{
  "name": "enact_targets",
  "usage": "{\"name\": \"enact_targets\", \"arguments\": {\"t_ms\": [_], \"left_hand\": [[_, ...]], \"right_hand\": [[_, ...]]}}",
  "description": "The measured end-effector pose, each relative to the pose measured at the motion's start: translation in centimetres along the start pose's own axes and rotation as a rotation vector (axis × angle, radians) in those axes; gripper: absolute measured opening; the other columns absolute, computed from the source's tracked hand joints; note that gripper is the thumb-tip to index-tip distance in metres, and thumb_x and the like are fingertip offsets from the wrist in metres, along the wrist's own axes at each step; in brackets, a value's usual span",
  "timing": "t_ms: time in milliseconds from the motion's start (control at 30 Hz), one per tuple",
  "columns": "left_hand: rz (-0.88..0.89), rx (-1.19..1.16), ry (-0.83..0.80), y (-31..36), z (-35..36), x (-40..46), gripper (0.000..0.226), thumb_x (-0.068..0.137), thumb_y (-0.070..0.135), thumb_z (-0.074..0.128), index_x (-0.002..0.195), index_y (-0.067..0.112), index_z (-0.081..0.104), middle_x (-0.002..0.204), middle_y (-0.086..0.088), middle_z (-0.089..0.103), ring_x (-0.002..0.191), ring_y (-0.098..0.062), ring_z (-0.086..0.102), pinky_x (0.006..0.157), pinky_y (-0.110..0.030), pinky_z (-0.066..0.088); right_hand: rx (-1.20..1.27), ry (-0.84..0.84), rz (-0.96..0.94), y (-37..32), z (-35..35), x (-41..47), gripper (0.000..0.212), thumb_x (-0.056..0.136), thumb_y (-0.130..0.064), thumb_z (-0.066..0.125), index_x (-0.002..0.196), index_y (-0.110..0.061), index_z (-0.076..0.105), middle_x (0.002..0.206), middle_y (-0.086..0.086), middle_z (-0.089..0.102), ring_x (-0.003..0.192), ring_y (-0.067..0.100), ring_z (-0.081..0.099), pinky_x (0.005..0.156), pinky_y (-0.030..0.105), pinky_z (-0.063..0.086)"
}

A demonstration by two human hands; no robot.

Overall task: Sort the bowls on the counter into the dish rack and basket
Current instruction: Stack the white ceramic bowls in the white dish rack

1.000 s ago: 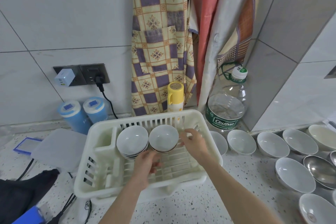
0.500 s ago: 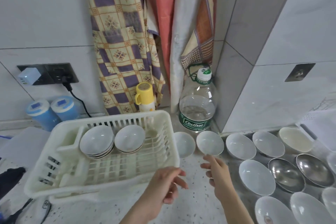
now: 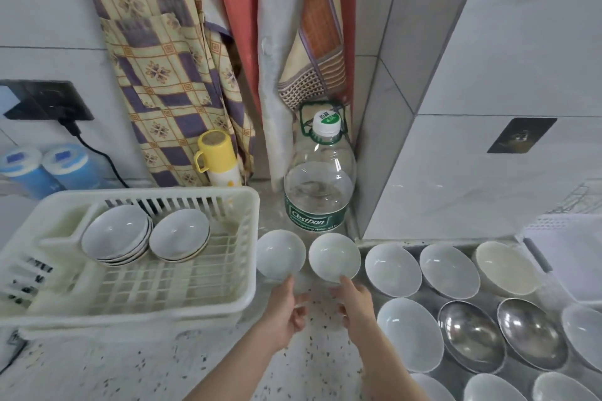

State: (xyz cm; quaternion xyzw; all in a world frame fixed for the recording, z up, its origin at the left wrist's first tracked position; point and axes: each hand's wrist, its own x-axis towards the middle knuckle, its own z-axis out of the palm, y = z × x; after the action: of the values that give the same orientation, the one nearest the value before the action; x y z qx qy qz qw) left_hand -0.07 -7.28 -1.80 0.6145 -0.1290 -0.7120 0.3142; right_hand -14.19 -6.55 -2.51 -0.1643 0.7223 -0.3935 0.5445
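Observation:
A cream plastic dish rack (image 3: 234,299) stands at the left and holds two stacks of small white bowls (image 3: 117,234) (image 3: 179,233). Two small white bowls sit on the counter right of it: one (image 3: 280,252) beside the rack and another (image 3: 334,255) to its right. My left hand (image 3: 285,312) reaches up to the near rim of the first bowl, fingers loose. My right hand (image 3: 355,303) touches the near rim of the second bowl with its fingertips. Several more white bowls (image 3: 392,268) and two steel bowls (image 3: 470,334) fill the counter to the right.
A large clear water bottle (image 3: 319,179) stands behind the two bowls in the corner. A yellow flask (image 3: 219,158) and two blue canisters (image 3: 49,169) sit behind the rack. A white basket (image 3: 566,257) shows at the right edge. Aprons hang on the wall.
Both hands left the dish rack and moved right and forward to the two small bowls on the counter. The view swung right.

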Motion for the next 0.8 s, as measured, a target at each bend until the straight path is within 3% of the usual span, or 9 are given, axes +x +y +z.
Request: {"name": "enact_targets", "arguments": {"t_ms": [100, 267, 500, 667, 800], "left_hand": [[0.043, -0.084, 0.097, 0.0, 0.4, 1.2, 0.034, 0.103, 0.038, 0.045, 0.123, 0.011, 0.05, 0.098, -0.014, 0.068, 0.052, -0.014, 0.045, 0.033, -0.018, 0.029], [0.1, -0.163, 0.192, 0.6, 0.4, 2.8, 0.032, 0.104, 0.025, 0.044, 0.124, 0.001, 0.05, 0.091, -0.013, 0.063, 0.056, -0.017, 0.046, 0.034, -0.017, 0.031], [0.114, -0.174, 0.212, 1.2, 0.3, 3.2, 0.027, 0.099, 0.004, 0.04, 0.124, 0.005, 0.05, 0.099, -0.018, 0.064, 0.057, -0.014, 0.042, 0.032, -0.016, 0.03], [0.136, -0.091, 0.218, 0.5, -0.2, 1.9, 0.023, 0.099, 0.005, 0.04, 0.117, 0.002, 0.054, 0.089, -0.018, 0.066, 0.048, -0.011, 0.037, 0.033, -0.017, 0.028], [0.154, 0.026, 0.212, 0.0, -0.1, 0.3, 0.018, 0.097, 0.007, 0.043, 0.11, 0.002, 0.054, 0.092, -0.021, 0.069, 0.048, -0.013, 0.037, 0.034, -0.019, 0.03]], "right_hand": [[0.039, -0.009, -0.009, 0.2, 0.1, 0.9, 0.014, 0.091, -0.026, 0.054, 0.098, -0.015, 0.06, 0.088, 0.011, 0.062, 0.057, 0.017, 0.043, 0.049, 0.025, 0.034], [0.051, 0.024, 0.006, 0.6, 0.4, 1.9, 0.025, 0.089, -0.019, 0.053, 0.113, -0.012, 0.058, 0.102, 0.014, 0.07, 0.061, 0.019, 0.046, 0.053, 0.026, 0.037], [0.029, 0.077, 0.006, 0.4, 0.0, 1.6, 0.021, 0.088, -0.012, 0.049, 0.101, -0.005, 0.064, 0.089, 0.017, 0.073, 0.054, 0.016, 0.04, 0.048, 0.025, 0.033], [0.069, 0.055, -0.003, 1.1, -1.1, -0.4, 0.019, 0.09, -0.011, 0.048, 0.099, -0.006, 0.063, 0.074, 0.011, 0.075, 0.049, 0.013, 0.033, 0.042, 0.023, 0.03], [0.129, 0.066, -0.05, 1.0, -1.6, -2.9, 0.017, 0.089, -0.009, 0.047, 0.093, -0.003, 0.062, 0.073, 0.012, 0.075, 0.042, 0.009, 0.027, 0.036, 0.019, 0.026]]}}
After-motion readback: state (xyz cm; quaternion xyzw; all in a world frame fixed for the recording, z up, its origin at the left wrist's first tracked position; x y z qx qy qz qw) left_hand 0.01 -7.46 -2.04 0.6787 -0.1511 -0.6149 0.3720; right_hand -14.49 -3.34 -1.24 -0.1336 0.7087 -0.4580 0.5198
